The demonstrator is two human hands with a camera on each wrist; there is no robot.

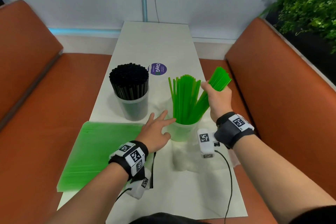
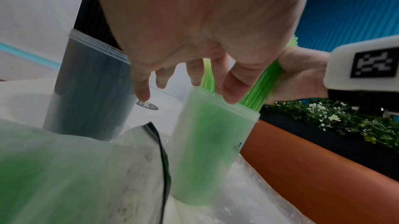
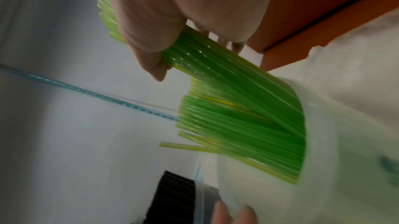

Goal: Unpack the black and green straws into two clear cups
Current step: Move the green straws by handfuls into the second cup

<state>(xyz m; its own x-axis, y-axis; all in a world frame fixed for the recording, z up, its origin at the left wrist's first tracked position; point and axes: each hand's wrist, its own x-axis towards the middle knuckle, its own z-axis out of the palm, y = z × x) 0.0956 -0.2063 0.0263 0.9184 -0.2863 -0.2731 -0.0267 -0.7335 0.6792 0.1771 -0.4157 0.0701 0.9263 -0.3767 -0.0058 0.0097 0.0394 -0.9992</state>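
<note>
My right hand (image 1: 217, 96) grips a bundle of green straws (image 1: 219, 79), tilted, with its lower ends inside the right clear cup (image 1: 183, 132). More green straws (image 1: 181, 96) stand loose in that cup. My left hand (image 1: 157, 129) is open, its straight fingers reaching toward the cup's rim (image 2: 228, 103). The left clear cup (image 1: 134, 107) holds a full bunch of black straws (image 1: 129, 80). In the right wrist view my thumb and fingers (image 3: 151, 46) wrap the green bundle (image 3: 237, 81) above the cup (image 3: 336, 151).
A plastic bag of green straws (image 1: 98, 152) lies at the front left of the white table (image 1: 158, 45). Crumpled clear wrap (image 1: 183, 160) lies in front of the cup. A round purple sticker (image 1: 158, 68) sits behind. Orange benches (image 1: 283, 85) flank the table.
</note>
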